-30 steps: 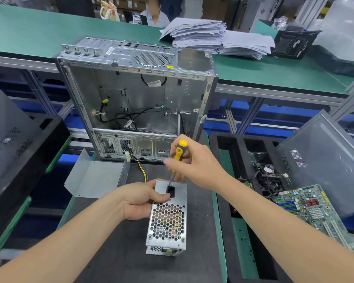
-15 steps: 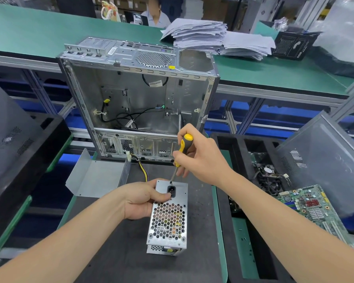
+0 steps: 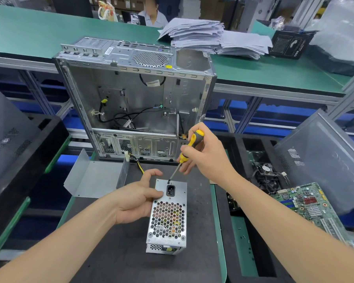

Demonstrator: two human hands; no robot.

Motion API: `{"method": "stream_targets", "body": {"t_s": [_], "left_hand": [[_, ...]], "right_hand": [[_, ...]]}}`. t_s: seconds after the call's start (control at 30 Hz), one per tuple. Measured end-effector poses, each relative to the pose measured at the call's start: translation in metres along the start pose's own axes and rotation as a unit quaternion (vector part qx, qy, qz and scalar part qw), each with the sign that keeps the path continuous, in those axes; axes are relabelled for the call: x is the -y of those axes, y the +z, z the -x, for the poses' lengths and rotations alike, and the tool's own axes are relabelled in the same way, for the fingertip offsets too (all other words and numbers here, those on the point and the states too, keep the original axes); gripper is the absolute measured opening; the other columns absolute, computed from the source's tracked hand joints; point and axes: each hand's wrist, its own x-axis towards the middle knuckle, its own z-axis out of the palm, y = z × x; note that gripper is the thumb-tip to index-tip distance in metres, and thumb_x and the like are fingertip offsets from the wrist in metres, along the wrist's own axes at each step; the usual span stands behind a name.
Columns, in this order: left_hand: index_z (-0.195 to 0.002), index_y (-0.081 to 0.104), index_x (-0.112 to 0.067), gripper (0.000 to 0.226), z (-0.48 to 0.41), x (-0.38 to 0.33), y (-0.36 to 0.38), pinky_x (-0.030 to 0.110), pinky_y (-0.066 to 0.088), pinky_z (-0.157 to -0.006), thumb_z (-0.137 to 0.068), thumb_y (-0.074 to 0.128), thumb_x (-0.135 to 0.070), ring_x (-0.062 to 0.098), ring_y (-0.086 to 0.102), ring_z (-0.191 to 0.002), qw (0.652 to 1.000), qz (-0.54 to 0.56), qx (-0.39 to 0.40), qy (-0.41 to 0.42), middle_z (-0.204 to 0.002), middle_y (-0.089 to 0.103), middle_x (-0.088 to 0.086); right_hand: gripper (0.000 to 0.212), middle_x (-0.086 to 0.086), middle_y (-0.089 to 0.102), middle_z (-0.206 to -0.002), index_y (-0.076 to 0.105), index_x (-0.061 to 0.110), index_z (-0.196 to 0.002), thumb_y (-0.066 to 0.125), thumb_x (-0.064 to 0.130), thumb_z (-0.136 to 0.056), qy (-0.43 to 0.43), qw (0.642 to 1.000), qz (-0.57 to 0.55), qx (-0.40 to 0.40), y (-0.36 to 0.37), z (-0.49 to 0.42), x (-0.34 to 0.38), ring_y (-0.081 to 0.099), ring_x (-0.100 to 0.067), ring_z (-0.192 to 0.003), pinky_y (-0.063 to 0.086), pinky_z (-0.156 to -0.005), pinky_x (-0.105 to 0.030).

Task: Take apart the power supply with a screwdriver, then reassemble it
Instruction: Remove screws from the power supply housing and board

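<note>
Power supply flat on the tabletop; left hand at its left side, grip holding the housing; right hand just beyond its far end, grip closed round the screwdriver, tip on a screw above the socket; computer case behind. Step: likely working that screw; next: steady pressure, tip kept seated while turning.

Left hand grips, index finger lifted; right hand hovers beyond it, fingers curled.
</note>
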Motion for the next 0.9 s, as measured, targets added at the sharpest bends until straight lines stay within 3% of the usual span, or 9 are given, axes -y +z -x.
{"method": "stream_targets", "body": {"t_s": [0.13,0.33,0.47,0.63,0.77,0.9], "left_hand": [[-0.123,0.057,-0.020,0.034,0.003,0.000,0.001,0.066,0.040,-0.112,-0.107,0.040,0.003,0.041,0.062,-0.113,1.000,-0.001,0.015,0.009,-0.137,0.061,0.031],[-0.127,0.056,-0.015,0.022,0.010,-0.004,0.009,0.063,0.045,-0.110,-0.111,0.045,-0.027,0.040,0.062,-0.121,0.999,0.001,0.042,0.023,-0.140,0.059,0.029],[-0.116,0.051,-0.015,0.011,0.012,-0.004,0.010,0.057,0.049,-0.106,-0.108,0.052,-0.023,0.036,0.064,-0.112,0.999,-0.015,0.042,0.027,-0.127,0.065,0.024],[-0.106,0.053,-0.014,0.005,0.011,-0.006,0.008,0.061,0.042,-0.111,-0.106,0.054,-0.019,0.036,0.062,-0.111,0.999,-0.005,0.040,0.017,-0.123,0.065,0.022],[-0.101,0.053,-0.014,0.008,0.011,-0.005,0.007,0.057,0.051,-0.101,-0.106,0.055,-0.020,0.035,0.067,-0.103,0.998,0.017,0.058,0.014,-0.117,0.068,0.021],[-0.102,0.053,-0.013,0.008,0.009,-0.006,0.007,0.064,0.040,-0.114,-0.104,0.056,-0.020,0.039,0.061,-0.115,0.998,0.030,0.059,0.007,-0.124,0.064,0.025]], "right_hand": [[0.017,-0.022,0.073,-0.075,0.044,0.007,-0.104,0.060,0.004,-0.098,0.005,1.000,-0.020,-0.005,0.002,0.001,0.001,0.073,-0.043,-0.057,0.061,-0.050,-0.045],[0.018,-0.025,0.072,-0.076,0.043,0.008,-0.103,0.060,0.002,-0.098,0.011,0.999,-0.037,-0.010,0.005,0.000,0.003,0.072,-0.045,-0.058,0.060,-0.051,-0.043],[0.018,-0.025,0.072,-0.076,0.044,0.009,-0.103,0.060,0.004,-0.098,0.010,0.999,-0.039,-0.013,0.005,0.000,0.003,0.072,-0.044,-0.058,0.060,-0.052,-0.043],[0.018,-0.021,0.074,-0.077,0.044,0.010,-0.102,0.060,0.005,-0.098,-0.001,0.999,-0.037,-0.013,0.005,0.002,0.000,0.072,-0.044,-0.058,0.060,-0.052,-0.044],[0.019,-0.023,0.072,-0.075,0.044,0.012,-0.099,0.061,0.006,-0.094,-0.019,0.999,-0.046,-0.013,0.005,0.006,-0.002,0.071,-0.044,-0.056,0.059,-0.050,-0.045],[0.020,-0.021,0.068,-0.072,0.044,0.015,-0.096,0.064,0.011,-0.093,-0.051,0.998,-0.035,-0.005,0.009,0.010,-0.004,0.072,-0.041,-0.056,0.060,-0.048,-0.049]]}}
